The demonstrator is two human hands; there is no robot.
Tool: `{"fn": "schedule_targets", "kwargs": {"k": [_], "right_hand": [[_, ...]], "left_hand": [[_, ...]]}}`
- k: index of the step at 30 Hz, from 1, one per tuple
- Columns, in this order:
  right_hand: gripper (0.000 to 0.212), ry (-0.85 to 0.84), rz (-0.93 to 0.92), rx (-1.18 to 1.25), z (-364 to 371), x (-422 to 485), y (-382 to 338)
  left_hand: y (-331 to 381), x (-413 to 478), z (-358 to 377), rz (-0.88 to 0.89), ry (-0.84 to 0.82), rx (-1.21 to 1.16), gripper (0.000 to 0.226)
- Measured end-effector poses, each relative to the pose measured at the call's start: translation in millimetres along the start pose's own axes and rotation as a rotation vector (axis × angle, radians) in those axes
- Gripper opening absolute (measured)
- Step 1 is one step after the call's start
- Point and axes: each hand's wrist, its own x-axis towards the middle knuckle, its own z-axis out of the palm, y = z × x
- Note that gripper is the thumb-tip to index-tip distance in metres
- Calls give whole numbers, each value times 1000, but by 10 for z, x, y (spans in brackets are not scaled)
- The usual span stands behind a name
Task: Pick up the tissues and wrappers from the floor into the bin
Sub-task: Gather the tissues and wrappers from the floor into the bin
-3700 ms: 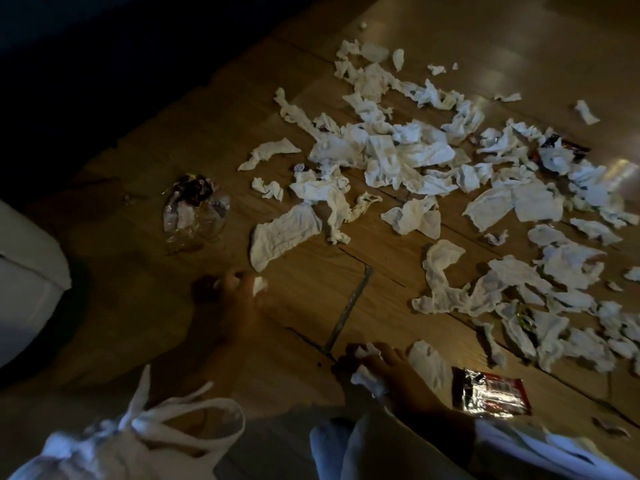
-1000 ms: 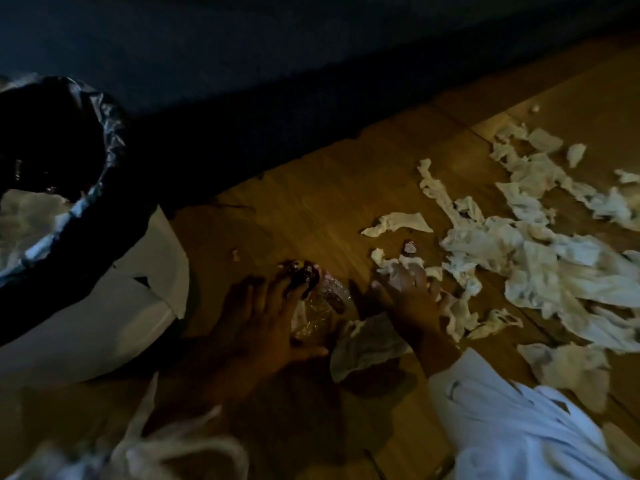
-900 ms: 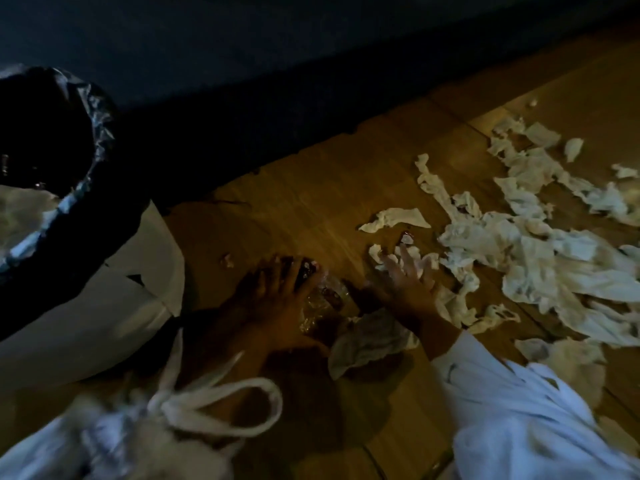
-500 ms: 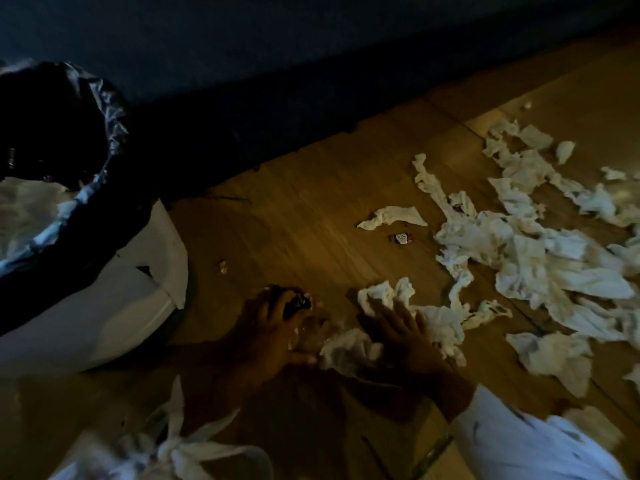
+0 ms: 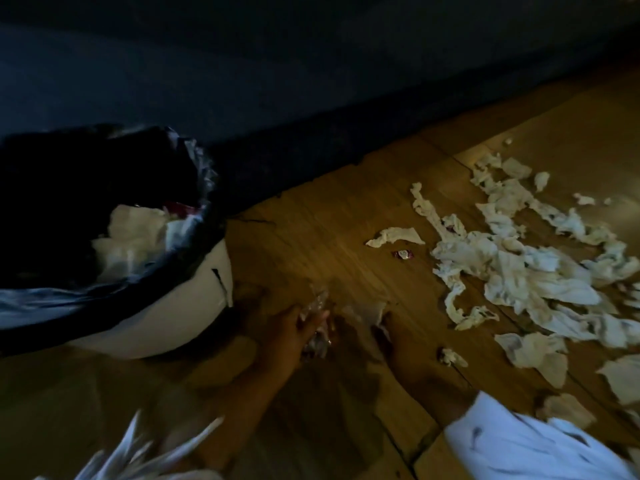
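The clear wrapper [image 5: 317, 308] is bunched in the left hand [image 5: 287, 332], whose fingers [image 5: 313, 320] curl round it low over the floor [image 5: 311, 237]. Just right of those fingers hangs a blurred tissue [image 5: 363, 311], its far edge meeting the tips of the right hand [image 5: 398, 344]. Motion blur hides whether that hand pinches the tissue or only pushes it, so I cannot tell its hold.

The step in hand looks like gathering one load between both hands. The next move would be a lift and a swing to the left of the fingers, where the bin [image 5: 166, 317] stands close by, its black liner [image 5: 207, 181] open and already holding tissues. The loose tissue needs a firm pinch first or it may drop on the way.

Beyond the fingers lie a small sweet wrapper [image 5: 402, 254] and a tissue strip [image 5: 394, 235]. Well to their right spreads the heap of tissues [image 5: 519, 271], not yet picked up, so most of the job remains.

Half a second ago both hands lay spread on the litter. Now the left has closed on the wrapper, and the tissue pile under the right hand has shrunk to one blurred piece. The sweet wrapper and strip have not moved.
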Motion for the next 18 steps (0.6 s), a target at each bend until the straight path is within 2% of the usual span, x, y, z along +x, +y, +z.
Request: {"fn": "schedule_targets", "kwargs": {"k": [2,4,5,6,8,10,12,15,18], "right_hand": [[18,41,-57,55,-73,52,-344],[5,25,-126,144,-201,100,-825],[12,14,-176,208,-293,120,-1095],[19,-8,-176,294,-386,139,-1391],[14,-90,-158,478,-494,237,-1883],[16,-78,-202,556,-555,328,-2394],[24,-33,-266,559,-546,425,-2893],[31,-131,-275,614,-310,585,-3430],[35,-210,-230,567,79,745,-3669]], "left_hand": [[221,-170,-325,-8,1,-151,36],[463,-373,-689,-20,-34,-365,29],[553,-463,-870,-41,-33,-455,26],[639,-535,-1051,-44,0,-465,23],[841,-678,-1439,-9,135,-491,20],[935,-708,-1824,6,272,-555,14],[936,-648,-2206,49,435,-430,16],[754,-470,-2628,63,639,-230,34],[608,-375,-2867,-3,717,-103,35]]}}
